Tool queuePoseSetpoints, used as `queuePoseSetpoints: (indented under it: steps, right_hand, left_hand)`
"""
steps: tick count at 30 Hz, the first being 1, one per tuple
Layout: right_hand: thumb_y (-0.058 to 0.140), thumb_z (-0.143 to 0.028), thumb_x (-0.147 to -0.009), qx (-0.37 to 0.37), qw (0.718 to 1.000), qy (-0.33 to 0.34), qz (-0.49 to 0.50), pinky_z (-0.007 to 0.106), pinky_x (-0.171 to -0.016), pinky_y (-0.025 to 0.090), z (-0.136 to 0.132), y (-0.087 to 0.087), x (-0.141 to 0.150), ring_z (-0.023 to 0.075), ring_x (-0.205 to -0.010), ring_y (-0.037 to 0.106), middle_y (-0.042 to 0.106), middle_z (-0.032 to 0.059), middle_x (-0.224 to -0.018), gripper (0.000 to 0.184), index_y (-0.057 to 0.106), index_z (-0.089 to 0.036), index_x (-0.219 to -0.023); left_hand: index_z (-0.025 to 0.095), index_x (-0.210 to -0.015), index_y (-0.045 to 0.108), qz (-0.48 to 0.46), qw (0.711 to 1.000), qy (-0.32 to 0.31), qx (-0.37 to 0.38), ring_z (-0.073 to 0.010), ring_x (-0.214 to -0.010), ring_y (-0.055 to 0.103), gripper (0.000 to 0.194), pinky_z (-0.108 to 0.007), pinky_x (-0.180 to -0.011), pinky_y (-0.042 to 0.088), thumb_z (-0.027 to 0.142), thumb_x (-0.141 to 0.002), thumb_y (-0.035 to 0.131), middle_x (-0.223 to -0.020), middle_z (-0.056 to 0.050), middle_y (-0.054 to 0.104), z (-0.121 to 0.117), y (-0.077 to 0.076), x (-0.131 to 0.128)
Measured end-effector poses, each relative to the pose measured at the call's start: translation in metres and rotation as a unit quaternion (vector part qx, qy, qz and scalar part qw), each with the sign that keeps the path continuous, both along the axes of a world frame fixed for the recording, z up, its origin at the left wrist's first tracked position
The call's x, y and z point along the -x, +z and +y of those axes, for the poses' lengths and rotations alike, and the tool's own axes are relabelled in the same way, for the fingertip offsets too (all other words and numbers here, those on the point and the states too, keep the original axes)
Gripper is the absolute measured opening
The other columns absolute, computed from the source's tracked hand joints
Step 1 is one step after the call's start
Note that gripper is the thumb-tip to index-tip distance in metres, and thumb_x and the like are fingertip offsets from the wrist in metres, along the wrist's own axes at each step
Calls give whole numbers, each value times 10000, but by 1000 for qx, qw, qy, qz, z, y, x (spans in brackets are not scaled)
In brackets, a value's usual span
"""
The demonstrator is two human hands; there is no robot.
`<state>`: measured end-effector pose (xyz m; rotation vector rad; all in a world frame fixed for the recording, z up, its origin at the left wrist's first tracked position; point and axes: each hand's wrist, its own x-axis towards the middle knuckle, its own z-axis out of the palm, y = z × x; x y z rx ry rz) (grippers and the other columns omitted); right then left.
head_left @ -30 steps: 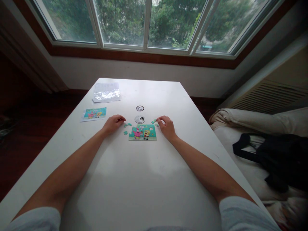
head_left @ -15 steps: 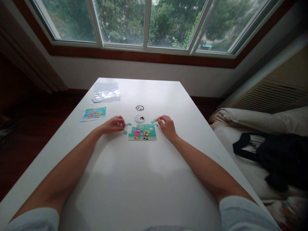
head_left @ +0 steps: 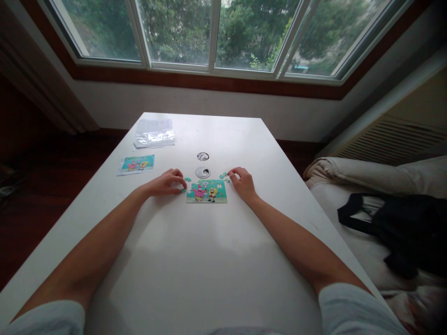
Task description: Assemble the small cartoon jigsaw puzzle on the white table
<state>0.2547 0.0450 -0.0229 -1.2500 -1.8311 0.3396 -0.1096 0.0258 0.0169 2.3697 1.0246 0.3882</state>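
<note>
A small teal cartoon jigsaw puzzle point(head_left: 206, 191) lies partly assembled on the white table point(head_left: 195, 260). My left hand point(head_left: 166, 183) rests just left of it, fingers curled, fingertips over a loose teal piece point(head_left: 183, 190) at the puzzle's left edge. My right hand point(head_left: 242, 182) sits at the puzzle's upper right corner, fingers bent in a pinch beside several loose pieces point(head_left: 224, 177). Whether either hand grips a piece is too small to make out.
A reference picture card point(head_left: 136, 164) and a clear plastic wrapper point(head_left: 155, 133) lie at the far left of the table. Two round cable grommets point(head_left: 202, 172) sit behind the puzzle. A cushioned seat with a black bag point(head_left: 405, 232) is to the right.
My left hand has slid right, from left of the loose pieces to the puzzle's left edge. My right hand has stayed nearly still.
</note>
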Motion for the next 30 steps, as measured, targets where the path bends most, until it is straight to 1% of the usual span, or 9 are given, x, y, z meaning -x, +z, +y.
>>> queuePoseSetpoints:
  steps: [6,12,15,17,19,23,26,28,30]
  right_hand:
    - [543,-309,-953,-5,1000,0,-8,385,-837,463,1,0,0,237,-884,613,713,52,-878,207,672,-224,-816]
    - [541,-319,-960,-7,1000,5,-11,379,-820,464,1,-1,0,236,-879,612,714,51,-881,219,677,-229,-815]
    - [540,-319,-961,-10,1000,6,-16,381,-822,461,1,-2,0,237,-876,613,714,51,-877,219,676,-229,-814]
    - [540,-318,-962,-12,1000,6,-18,381,-824,458,1,-1,1,238,-877,615,714,51,-875,219,674,-229,-814]
    - [538,-324,-965,-11,1000,8,-20,380,-825,457,1,-1,1,238,-878,616,716,50,-874,223,672,-232,-814]
    - [534,-339,-975,-12,999,14,-29,382,-834,452,0,0,2,236,-868,616,721,48,-872,235,676,-233,-820]
    - [530,-352,-989,-25,998,26,-55,393,-862,438,-3,1,3,237,-876,614,719,52,-873,248,679,-232,-831]
    - [523,-363,-1000,-38,995,48,-77,402,-880,428,-7,2,6,239,-890,611,713,55,-871,259,683,-233,-843]
    - [520,-377,-1008,-44,991,84,-95,407,-895,424,-13,4,11,238,-903,608,709,58,-876,263,688,-237,-862]
  left_hand:
    - [274,-1022,782,6,1000,5,-3,-252,-1117,540,247,-354,-1042,436,443,-864,697,-1144,-85,599,1,-3,0]
    - [233,-1008,726,3,1000,9,-2,-245,-1118,535,237,-349,-1008,455,414,-859,684,-1154,-87,594,0,-1,-1]
    - [212,-977,708,-16,1000,14,7,-223,-1021,560,221,-310,-887,487,389,-849,673,-1074,-80,611,-1,-1,-5]
    - [197,-929,696,-38,999,29,21,-202,-932,573,193,-283,-796,484,365,-843,656,-997,-70,623,-2,-2,-9]
    - [192,-891,686,-62,996,50,38,-185,-865,576,174,-268,-739,470,349,-835,638,-934,-56,636,-4,-4,-15]
    - [196,-898,678,-91,991,84,57,-153,-777,559,185,-252,-683,442,353,-840,597,-844,-19,645,-10,-9,-28]
    - [197,-916,663,-110,988,100,47,-139,-743,549,186,-247,-667,426,357,-858,586,-812,-2,641,-14,-9,-38]
    - [196,-914,653,-123,986,108,38,-135,-741,551,171,-249,-670,420,349,-863,593,-813,2,643,-17,-9,-44]
    - [194,-906,646,-135,983,118,33,-133,-735,549,165,-251,-670,418,349,-862,606,-806,4,642,-19,-7,-49]
